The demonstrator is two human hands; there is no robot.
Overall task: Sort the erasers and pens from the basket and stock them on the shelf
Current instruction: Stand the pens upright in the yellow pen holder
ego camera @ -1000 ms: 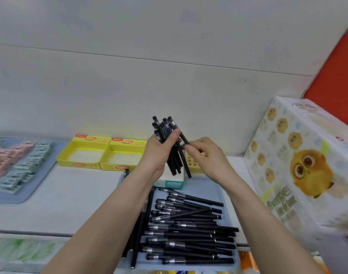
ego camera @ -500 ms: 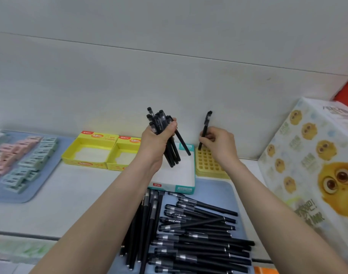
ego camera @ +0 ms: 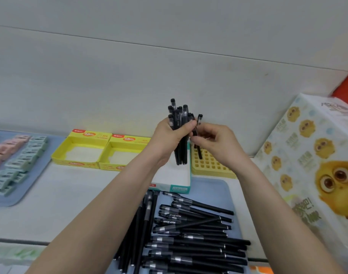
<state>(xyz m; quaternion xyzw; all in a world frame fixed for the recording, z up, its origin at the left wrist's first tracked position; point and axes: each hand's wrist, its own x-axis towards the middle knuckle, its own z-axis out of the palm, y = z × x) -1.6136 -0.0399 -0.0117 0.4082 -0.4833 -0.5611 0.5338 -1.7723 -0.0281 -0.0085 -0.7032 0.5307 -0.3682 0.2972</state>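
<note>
Left of frame: pastel rectangular erasers (ego camera: 17, 155) lie in rows on a blue tray (ego camera: 9, 200), kept apart from the pens. Centre: the left hand (ego camera: 167, 137) is wrapped round an upright bundle of black plastic pens (ego camera: 179, 123), probably as a supply within reach. Just right of it, the right hand (ego camera: 214, 141) pinches one black pen (ego camera: 198, 151), tip down over the yellow grid pen holder (ego camera: 210, 167), apparently to slot it into a cell. Loose black pens (ego camera: 189, 234) lie at lower centre, not yet stocked.
</note>
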